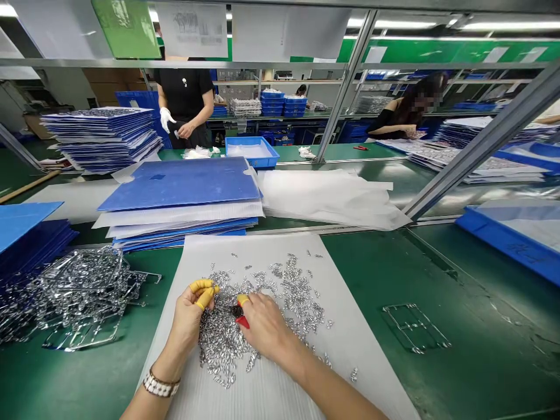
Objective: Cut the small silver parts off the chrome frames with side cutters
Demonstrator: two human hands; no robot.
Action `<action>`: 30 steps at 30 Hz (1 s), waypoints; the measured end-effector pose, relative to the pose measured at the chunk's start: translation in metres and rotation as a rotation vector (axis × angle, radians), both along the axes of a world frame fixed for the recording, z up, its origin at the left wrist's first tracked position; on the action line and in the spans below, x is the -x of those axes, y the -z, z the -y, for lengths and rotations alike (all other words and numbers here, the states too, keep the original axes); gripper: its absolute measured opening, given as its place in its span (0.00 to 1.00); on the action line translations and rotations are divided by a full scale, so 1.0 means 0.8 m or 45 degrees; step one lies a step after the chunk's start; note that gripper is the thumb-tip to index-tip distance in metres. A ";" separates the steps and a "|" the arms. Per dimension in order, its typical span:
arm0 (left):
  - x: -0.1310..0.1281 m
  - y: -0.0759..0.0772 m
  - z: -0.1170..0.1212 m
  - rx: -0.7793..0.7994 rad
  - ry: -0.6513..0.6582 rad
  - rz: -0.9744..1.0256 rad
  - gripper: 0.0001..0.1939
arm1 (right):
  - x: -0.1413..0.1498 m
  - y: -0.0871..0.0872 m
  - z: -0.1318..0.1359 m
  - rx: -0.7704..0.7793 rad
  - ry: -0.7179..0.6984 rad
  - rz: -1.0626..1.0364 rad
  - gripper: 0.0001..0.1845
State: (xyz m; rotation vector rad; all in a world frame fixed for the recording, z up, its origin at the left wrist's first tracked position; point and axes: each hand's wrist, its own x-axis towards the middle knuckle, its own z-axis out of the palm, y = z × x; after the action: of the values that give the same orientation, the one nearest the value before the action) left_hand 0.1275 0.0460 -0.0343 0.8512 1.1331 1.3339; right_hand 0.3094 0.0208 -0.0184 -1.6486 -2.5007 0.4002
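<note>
Yellow finger covers sit on the thumb and forefinger of my left hand point(195, 303). Those two fingers are pinched together over the pile, and whatever lies between them is too small to make out. My right hand point(265, 324), with a yellow cover on one finger, is closed round a pair of red-handled nippers point(242, 321); their dark head points toward my left hand. Beneath both hands, many small shiny silver metal pieces point(227, 341) are heaped and scattered on a white sheet point(345, 350).
Tangled silver metal frames point(87, 286) are piled at left; one single frame point(415, 328) lies at right. Behind the sheet stand stacked blue boards point(184, 184) and white sheets point(324, 198). A blue tray point(511, 242) is far right. A slanted metal post point(481, 140) rises there. Two people work across the bench.
</note>
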 end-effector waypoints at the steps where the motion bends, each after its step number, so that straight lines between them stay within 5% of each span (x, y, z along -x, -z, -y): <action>1: 0.001 0.001 -0.001 0.000 -0.005 -0.002 0.15 | 0.000 -0.003 0.002 0.010 -0.003 0.020 0.14; 11: 0.002 0.006 -0.005 0.006 -0.030 -0.021 0.15 | -0.003 -0.009 0.015 0.107 0.011 0.140 0.17; 20: -0.002 0.003 0.000 0.004 0.003 -0.084 0.14 | -0.026 -0.014 -0.012 0.130 0.232 -0.282 0.10; 30: -0.006 -0.003 0.005 -0.014 -0.003 -0.150 0.16 | -0.010 0.003 0.003 0.003 -0.034 0.012 0.13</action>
State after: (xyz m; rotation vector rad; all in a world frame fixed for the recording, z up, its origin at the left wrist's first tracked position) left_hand 0.1322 0.0423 -0.0318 0.9470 1.2190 1.3068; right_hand 0.3171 0.0186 -0.0209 -1.6229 -2.5324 0.3999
